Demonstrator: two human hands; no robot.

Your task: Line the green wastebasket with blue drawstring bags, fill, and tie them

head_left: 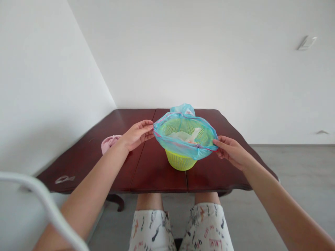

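The blue plastic liner (180,148) sits taut over the yellow mesh basket (180,162), pinched at opposite edges by the left hand (136,135) and right hand (231,151), well apart.

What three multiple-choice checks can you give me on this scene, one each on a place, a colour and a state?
1. Where does the pink cloth lie?
A) In the basket
B) On the table, left of the basket
C) On the floor

2. What colour is the mesh basket?
A) Yellow-green
B) Red
C) White

3. What state is the blue plastic bag in?
A) Tied shut
B) Flat on the table
C) Spread open over the basket's mouth

Answers:
1. B: the cloth sits on the dark red wooden table, by the left hand.
2. A: that colour shows on the basket below the bag.
3. C: the left hand and right hand hold opposite edges, its mouth open.
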